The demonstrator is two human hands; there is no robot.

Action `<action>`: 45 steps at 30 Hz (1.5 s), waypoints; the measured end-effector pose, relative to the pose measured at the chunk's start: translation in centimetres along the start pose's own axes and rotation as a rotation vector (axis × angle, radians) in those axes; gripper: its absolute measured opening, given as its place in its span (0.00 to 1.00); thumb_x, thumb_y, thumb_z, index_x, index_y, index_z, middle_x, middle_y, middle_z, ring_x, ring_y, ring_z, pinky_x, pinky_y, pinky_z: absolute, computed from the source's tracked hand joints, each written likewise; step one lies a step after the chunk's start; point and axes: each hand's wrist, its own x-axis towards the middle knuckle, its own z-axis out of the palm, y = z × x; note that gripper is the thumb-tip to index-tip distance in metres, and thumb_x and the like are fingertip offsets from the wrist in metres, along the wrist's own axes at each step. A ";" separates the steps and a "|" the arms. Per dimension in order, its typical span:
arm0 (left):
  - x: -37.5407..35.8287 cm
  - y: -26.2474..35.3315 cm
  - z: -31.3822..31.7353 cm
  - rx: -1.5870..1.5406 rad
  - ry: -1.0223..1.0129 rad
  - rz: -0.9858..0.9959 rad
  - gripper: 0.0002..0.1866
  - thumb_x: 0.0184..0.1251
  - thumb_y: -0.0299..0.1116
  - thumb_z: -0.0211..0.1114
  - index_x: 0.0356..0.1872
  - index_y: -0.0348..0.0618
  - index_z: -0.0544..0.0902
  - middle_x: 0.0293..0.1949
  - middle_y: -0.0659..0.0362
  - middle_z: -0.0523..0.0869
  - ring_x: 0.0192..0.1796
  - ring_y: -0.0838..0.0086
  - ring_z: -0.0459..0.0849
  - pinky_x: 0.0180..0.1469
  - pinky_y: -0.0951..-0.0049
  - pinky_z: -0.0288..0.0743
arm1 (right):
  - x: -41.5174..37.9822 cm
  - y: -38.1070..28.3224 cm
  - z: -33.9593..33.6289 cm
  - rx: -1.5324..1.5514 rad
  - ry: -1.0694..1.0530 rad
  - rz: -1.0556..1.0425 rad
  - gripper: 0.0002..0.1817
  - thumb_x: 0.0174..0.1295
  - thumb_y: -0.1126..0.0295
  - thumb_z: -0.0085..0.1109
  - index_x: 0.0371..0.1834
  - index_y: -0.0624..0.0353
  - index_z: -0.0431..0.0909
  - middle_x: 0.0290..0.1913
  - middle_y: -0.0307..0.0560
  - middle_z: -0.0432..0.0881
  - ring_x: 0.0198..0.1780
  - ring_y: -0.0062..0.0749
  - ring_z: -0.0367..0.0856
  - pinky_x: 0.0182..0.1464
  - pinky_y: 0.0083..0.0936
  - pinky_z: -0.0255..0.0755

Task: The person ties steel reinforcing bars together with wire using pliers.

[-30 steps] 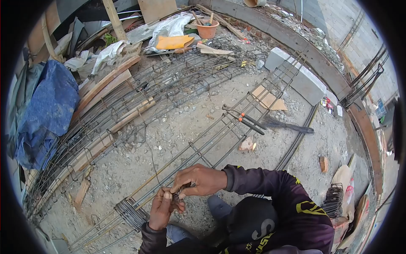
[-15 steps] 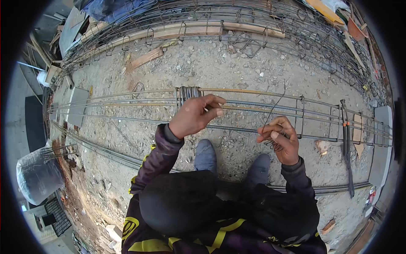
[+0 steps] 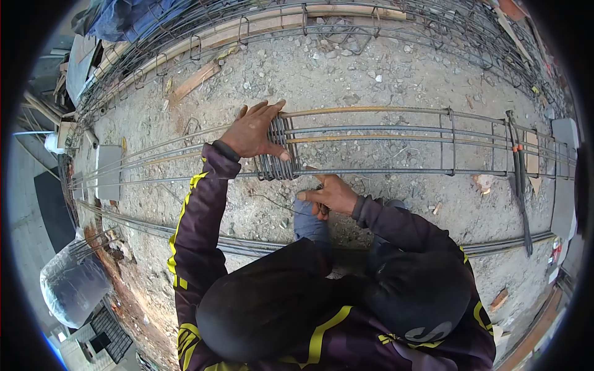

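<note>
Long steel bars (image 3: 371, 129) run left to right in front of me. A bundle of wire stirrups (image 3: 283, 162) is packed close together around them. My left hand (image 3: 253, 131) lies over the bundle's left side, fingers spread, thumb across the stirrups. Just below the lowest bar, my right hand (image 3: 328, 196) is curled, with a thin wire (image 3: 272, 201) sticking out to its left; the rest of what it holds is hidden. Farther right, single stirrups (image 3: 452, 142) stand spaced along the bars. A dark tool with orange bands (image 3: 518, 167) hangs across the bars near their right end.
Blocks support the bars at the left (image 3: 109, 173) and right (image 3: 563, 179). A rebar cage (image 3: 278, 18) lies along the top. More bars (image 3: 241, 245) cross near my feet. A wood piece (image 3: 195, 81) and rubble lie on the ground.
My left hand has moved left and up onto the stirrup bundle, and its fingers have spread. My right hand has moved left and below the bars with the wire. The view has shifted slightly.
</note>
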 end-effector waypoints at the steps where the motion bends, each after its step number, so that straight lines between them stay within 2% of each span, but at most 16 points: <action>1: 0.1 0.2 0.0 0.041 -0.006 -0.025 0.63 0.36 0.71 0.76 0.75 0.47 0.64 0.72 0.42 0.68 0.78 0.49 0.58 0.77 0.42 0.47 | 0.3 -0.1 0.4 0.029 0.031 -0.005 0.45 0.65 0.56 0.68 0.77 0.63 0.52 0.23 0.49 0.83 0.18 0.28 0.82 0.19 0.22 0.76; 2: 0.3 0.2 -0.1 0.028 -0.026 -0.027 0.65 0.33 0.72 0.77 0.75 0.48 0.63 0.73 0.44 0.67 0.79 0.50 0.55 0.78 0.39 0.44 | 0.8 -0.2 0.9 0.054 0.057 -0.012 0.45 0.65 0.55 0.68 0.77 0.63 0.53 0.23 0.49 0.83 0.18 0.28 0.82 0.19 0.22 0.75; 5: 0.5 0.5 -0.3 0.135 -0.020 0.014 0.65 0.31 0.72 0.77 0.75 0.51 0.63 0.73 0.48 0.67 0.80 0.52 0.54 0.78 0.37 0.41 | 1.7 -0.7 1.5 0.079 0.137 -0.012 0.44 0.65 0.53 0.67 0.75 0.65 0.56 0.21 0.48 0.82 0.17 0.27 0.81 0.18 0.23 0.74; 6: 0.5 0.7 -0.4 0.165 0.012 0.043 0.65 0.31 0.72 0.77 0.76 0.54 0.63 0.72 0.53 0.70 0.80 0.54 0.55 0.77 0.34 0.37 | 1.7 -0.7 1.5 0.095 0.134 -0.036 0.44 0.65 0.52 0.67 0.75 0.66 0.55 0.21 0.48 0.82 0.18 0.26 0.80 0.18 0.23 0.74; 9: 0.9 1.8 -0.4 0.159 0.023 0.068 0.64 0.31 0.72 0.77 0.76 0.56 0.63 0.70 0.53 0.73 0.79 0.54 0.56 0.78 0.34 0.34 | 1.4 -0.4 1.7 0.163 0.179 -0.080 0.42 0.66 0.53 0.67 0.74 0.67 0.58 0.21 0.47 0.81 0.18 0.25 0.79 0.19 0.22 0.73; 10: 1.4 1.7 -0.2 0.157 0.044 0.122 0.64 0.33 0.73 0.76 0.76 0.56 0.63 0.69 0.50 0.74 0.79 0.53 0.58 0.77 0.34 0.34 | 1.1 0.0 1.6 0.189 0.210 -0.091 0.41 0.66 0.54 0.67 0.73 0.67 0.59 0.21 0.46 0.80 0.18 0.25 0.79 0.18 0.22 0.72; 13: 2.5 2.7 -0.2 0.087 0.042 0.132 0.63 0.34 0.73 0.75 0.76 0.55 0.62 0.68 0.48 0.75 0.78 0.53 0.61 0.77 0.34 0.35 | 0.6 1.5 0.8 0.268 0.223 -0.225 0.36 0.68 0.57 0.65 0.70 0.68 0.61 0.18 0.45 0.79 0.15 0.24 0.76 0.17 0.23 0.70; 14: 2.9 3.3 0.0 0.068 0.056 0.155 0.63 0.37 0.72 0.74 0.77 0.54 0.61 0.67 0.48 0.75 0.75 0.52 0.65 0.77 0.34 0.37 | 0.1 1.9 0.4 0.282 0.238 -0.247 0.34 0.69 0.59 0.64 0.69 0.68 0.63 0.18 0.46 0.78 0.15 0.24 0.76 0.16 0.22 0.70; 17: 4.3 5.3 1.0 -0.111 0.067 0.227 0.62 0.41 0.72 0.73 0.76 0.48 0.61 0.65 0.44 0.77 0.73 0.50 0.69 0.77 0.35 0.39 | -2.4 1.9 -0.8 0.328 0.303 -0.257 0.34 0.69 0.58 0.64 0.70 0.68 0.63 0.18 0.46 0.78 0.14 0.25 0.76 0.16 0.22 0.70; 18: 4.6 6.1 1.2 -0.108 0.091 0.252 0.61 0.44 0.72 0.72 0.76 0.46 0.59 0.65 0.43 0.77 0.71 0.50 0.71 0.77 0.36 0.43 | -3.2 2.4 -1.5 0.272 0.333 -0.244 0.35 0.69 0.58 0.63 0.70 0.70 0.63 0.17 0.47 0.78 0.14 0.25 0.76 0.16 0.22 0.69; 21: 5.9 7.4 2.2 -0.180 0.099 0.236 0.62 0.45 0.72 0.71 0.77 0.45 0.58 0.65 0.44 0.76 0.70 0.50 0.72 0.76 0.36 0.46 | -5.2 2.3 -3.3 0.242 0.375 -0.232 0.36 0.70 0.57 0.62 0.71 0.72 0.61 0.17 0.47 0.78 0.13 0.25 0.75 0.16 0.22 0.69; 28: 7.2 9.6 2.0 -0.116 0.041 0.229 0.63 0.44 0.73 0.71 0.77 0.44 0.57 0.69 0.43 0.71 0.73 0.49 0.68 0.76 0.35 0.46 | -6.4 2.0 -4.0 0.259 0.455 -0.239 0.32 0.70 0.58 0.62 0.68 0.72 0.67 0.18 0.45 0.78 0.15 0.25 0.76 0.17 0.22 0.70; 34: 7.7 10.0 3.4 -0.068 0.098 0.222 0.63 0.42 0.72 0.72 0.78 0.50 0.56 0.70 0.44 0.70 0.74 0.46 0.66 0.75 0.32 0.45 | -6.8 2.4 -4.6 0.243 0.452 -0.182 0.31 0.71 0.60 0.61 0.70 0.69 0.66 0.20 0.43 0.77 0.17 0.23 0.76 0.18 0.22 0.73; 43: 7.3 10.6 3.3 -0.068 0.141 0.219 0.64 0.39 0.75 0.72 0.78 0.52 0.57 0.71 0.40 0.68 0.76 0.46 0.62 0.76 0.33 0.40 | -7.5 2.2 -5.7 0.240 0.399 -0.193 0.35 0.68 0.58 0.64 0.71 0.69 0.66 0.18 0.45 0.78 0.16 0.25 0.76 0.17 0.23 0.69; 45: 7.1 10.9 3.1 -0.059 0.136 0.209 0.67 0.35 0.77 0.72 0.78 0.53 0.56 0.71 0.38 0.67 0.77 0.45 0.60 0.77 0.34 0.37 | -7.3 2.6 -5.7 0.254 0.399 -0.201 0.34 0.68 0.58 0.64 0.71 0.68 0.66 0.19 0.46 0.78 0.15 0.26 0.76 0.17 0.23 0.69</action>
